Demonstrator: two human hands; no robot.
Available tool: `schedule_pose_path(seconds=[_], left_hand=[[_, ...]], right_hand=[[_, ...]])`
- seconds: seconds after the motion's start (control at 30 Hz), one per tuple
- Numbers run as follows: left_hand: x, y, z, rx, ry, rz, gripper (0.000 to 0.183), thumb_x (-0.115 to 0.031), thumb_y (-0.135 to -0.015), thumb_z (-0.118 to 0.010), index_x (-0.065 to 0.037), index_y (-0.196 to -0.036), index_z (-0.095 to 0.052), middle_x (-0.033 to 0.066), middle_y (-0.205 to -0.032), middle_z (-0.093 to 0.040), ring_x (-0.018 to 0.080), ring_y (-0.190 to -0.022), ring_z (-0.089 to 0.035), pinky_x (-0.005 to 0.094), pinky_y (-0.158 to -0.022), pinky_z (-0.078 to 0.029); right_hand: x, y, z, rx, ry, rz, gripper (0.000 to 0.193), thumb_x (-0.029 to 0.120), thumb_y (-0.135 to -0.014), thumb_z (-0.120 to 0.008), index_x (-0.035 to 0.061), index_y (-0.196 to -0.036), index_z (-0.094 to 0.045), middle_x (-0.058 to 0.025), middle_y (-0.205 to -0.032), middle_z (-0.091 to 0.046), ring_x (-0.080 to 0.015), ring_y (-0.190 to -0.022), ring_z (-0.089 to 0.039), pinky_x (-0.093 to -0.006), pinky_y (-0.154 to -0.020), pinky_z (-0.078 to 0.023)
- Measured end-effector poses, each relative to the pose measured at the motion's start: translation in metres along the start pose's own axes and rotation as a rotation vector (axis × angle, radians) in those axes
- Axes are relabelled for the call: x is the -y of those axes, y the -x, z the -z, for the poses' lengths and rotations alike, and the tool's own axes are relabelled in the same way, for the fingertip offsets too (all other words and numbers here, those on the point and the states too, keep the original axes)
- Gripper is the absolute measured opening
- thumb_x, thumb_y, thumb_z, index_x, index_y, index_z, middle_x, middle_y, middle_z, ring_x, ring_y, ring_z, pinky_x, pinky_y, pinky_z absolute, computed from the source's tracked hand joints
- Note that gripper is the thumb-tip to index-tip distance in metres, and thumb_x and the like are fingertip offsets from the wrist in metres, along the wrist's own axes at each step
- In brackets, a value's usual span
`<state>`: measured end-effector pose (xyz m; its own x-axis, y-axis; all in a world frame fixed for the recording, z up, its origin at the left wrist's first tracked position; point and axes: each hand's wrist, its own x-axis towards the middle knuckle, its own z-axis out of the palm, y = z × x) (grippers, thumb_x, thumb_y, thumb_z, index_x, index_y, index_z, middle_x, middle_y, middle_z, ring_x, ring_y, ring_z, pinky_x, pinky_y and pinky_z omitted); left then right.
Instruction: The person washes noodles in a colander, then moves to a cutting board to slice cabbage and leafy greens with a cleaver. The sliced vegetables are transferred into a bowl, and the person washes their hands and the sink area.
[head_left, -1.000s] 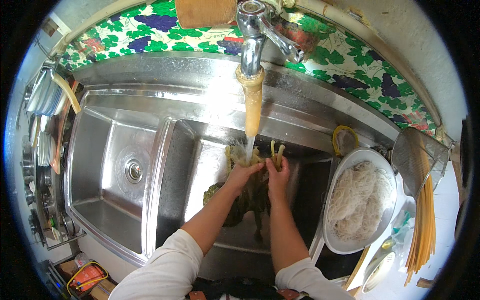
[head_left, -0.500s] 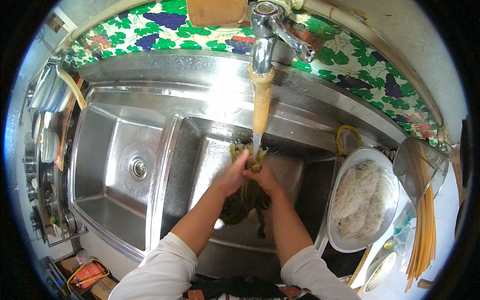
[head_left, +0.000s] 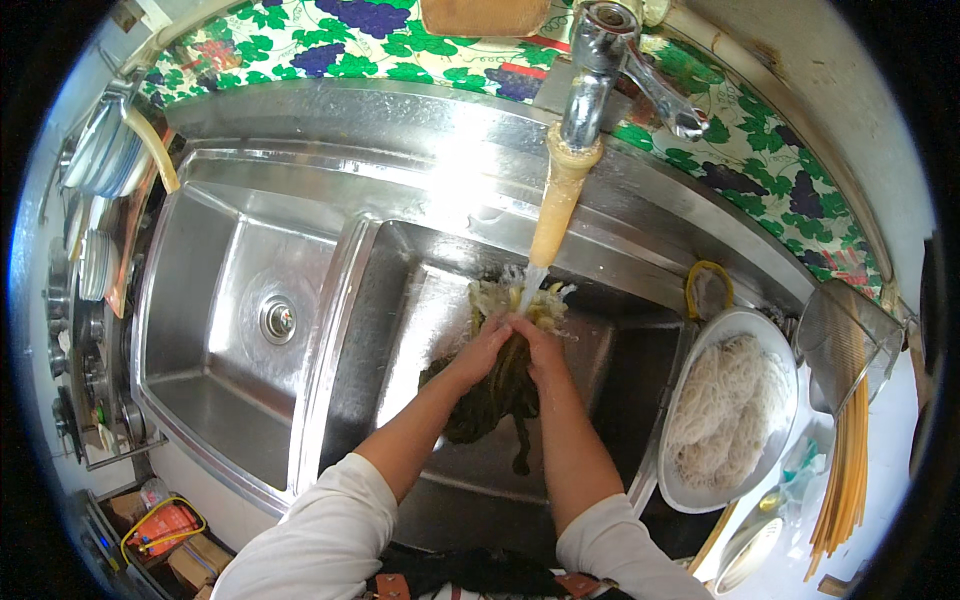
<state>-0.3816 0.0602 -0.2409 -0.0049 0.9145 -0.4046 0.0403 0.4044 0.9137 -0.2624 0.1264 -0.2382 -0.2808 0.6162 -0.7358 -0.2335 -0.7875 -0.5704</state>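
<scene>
In the right basin of a steel sink (head_left: 335,350), both my hands grip a bunch of leafy greens (head_left: 490,405). My left hand (head_left: 483,352) closes on its left side and my right hand (head_left: 541,352) on its right, thumbs close together. The pale stalk ends fan out beyond my fingers, and the dark limp leaves hang toward me. Water (head_left: 534,284) from a yellowish sleeve (head_left: 556,205) on the tap (head_left: 592,85) splashes over the stalks. My fingers' undersides are hidden.
On the right stands a white bowl (head_left: 668,470) of pale thin noodles (head_left: 730,410). Beyond it are a wire-mesh strainer (head_left: 850,330) and a bundle of chopsticks (head_left: 845,480). A drain (head_left: 277,318) sits in the left basin; stacked plates (head_left: 97,265) line the far left.
The stalk ends have spread apart under the stream, and water splashes more widely. My hands have shifted slightly along the bunch. The whole view has turned a little, moving the tap rightward in it.
</scene>
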Motion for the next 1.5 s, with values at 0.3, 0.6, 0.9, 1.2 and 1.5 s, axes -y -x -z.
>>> schedule_pose_path(seconds=[0.3,0.6,0.9,1.2,1.5], left_hand=[[0.042,0.004,0.003,0.341,0.456,0.228,0.071,-0.063,-0.091,-0.034,-0.011,-0.140,-0.041,0.0118,-0.151,-0.027,0.0275,-0.139,-0.024,0.0404,-0.114,-0.010],[0.040,0.015,0.024,0.604,-1.142,-0.010,0.044,-0.034,-0.092,-0.055,-0.021,-0.134,-0.049,-0.0013,-0.156,-0.009,0.0205,-0.144,-0.007,0.0574,-0.113,-0.005],[-0.016,0.031,0.032,0.270,-0.699,-0.157,0.037,-0.031,-0.095,-0.049,-0.017,-0.129,-0.053,0.0065,-0.130,-0.054,0.0236,-0.124,-0.046,0.0374,-0.105,-0.035],[0.022,0.084,0.015,0.062,-0.445,-0.388,0.035,-0.028,-0.089,-0.055,-0.010,-0.119,-0.060,0.0189,-0.089,-0.058,0.0372,-0.087,-0.057,0.0413,-0.084,-0.045],[0.022,0.084,0.043,-0.017,0.441,0.213,0.055,-0.046,-0.096,-0.041,-0.010,-0.137,-0.044,0.0139,-0.145,-0.035,0.0320,-0.131,-0.036,0.0487,-0.104,-0.031]], right_hand=[[0.012,0.137,-0.003,0.082,0.051,0.452,0.051,0.001,-0.074,-0.072,0.0038,-0.120,-0.049,-0.0072,-0.106,-0.060,-0.0185,-0.095,-0.059,-0.0337,-0.081,-0.049],[0.109,0.298,-0.056,0.338,-0.017,1.050,0.052,0.020,-0.079,-0.072,0.0075,-0.121,-0.043,-0.0039,-0.084,-0.056,-0.0143,-0.066,-0.054,-0.0292,-0.061,-0.043],[0.194,0.412,-0.122,0.608,-0.048,1.245,0.042,0.007,-0.080,-0.064,-0.0002,-0.115,-0.041,0.0000,-0.083,-0.044,-0.0088,-0.067,-0.047,-0.0285,-0.070,-0.038],[0.223,0.413,-0.149,0.448,0.118,1.407,0.042,0.009,-0.083,-0.058,-0.0027,-0.117,-0.037,-0.0020,-0.087,-0.042,-0.0098,-0.074,-0.045,-0.0251,-0.076,-0.038],[0.210,0.375,-0.134,0.673,-0.060,1.031,0.050,0.027,-0.086,-0.061,0.0005,-0.123,-0.040,0.0003,-0.085,-0.048,-0.0072,-0.072,-0.049,-0.0261,-0.067,-0.038]])
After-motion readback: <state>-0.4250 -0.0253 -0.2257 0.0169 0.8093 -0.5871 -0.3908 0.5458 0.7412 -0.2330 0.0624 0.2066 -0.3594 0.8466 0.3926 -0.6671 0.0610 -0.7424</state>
